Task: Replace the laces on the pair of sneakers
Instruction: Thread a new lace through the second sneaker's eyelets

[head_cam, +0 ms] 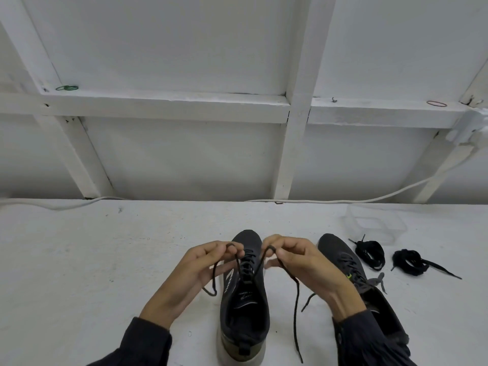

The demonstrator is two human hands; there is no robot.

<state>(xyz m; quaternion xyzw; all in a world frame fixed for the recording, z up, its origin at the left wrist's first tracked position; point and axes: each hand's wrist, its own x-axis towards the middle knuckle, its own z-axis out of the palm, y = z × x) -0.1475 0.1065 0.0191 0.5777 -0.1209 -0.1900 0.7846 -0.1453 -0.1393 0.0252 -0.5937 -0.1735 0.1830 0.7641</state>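
Note:
A dark sneaker (pixel 244 307) with a white sole stands on the white table, toe pointing away from me. My left hand (pixel 196 268) pinches one end of its black lace (pixel 239 262) above the eyelets. My right hand (pixel 298 260) pinches the other lace end (pixel 297 299), which hangs down to the right of the shoe. A second dark sneaker (pixel 343 257) lies to the right, partly hidden behind my right forearm. Two bundles of black flat laces (pixel 369 253) (pixel 412 262) lie right of it.
A clear plastic container (pixel 375 225) sits at the back right of the table. A white cable (pixel 343 200) runs along the table's far edge below a white framed wall. Green rubber bands (pixel 67 88) and a red one (pixel 437 103) rest on the wall ledge.

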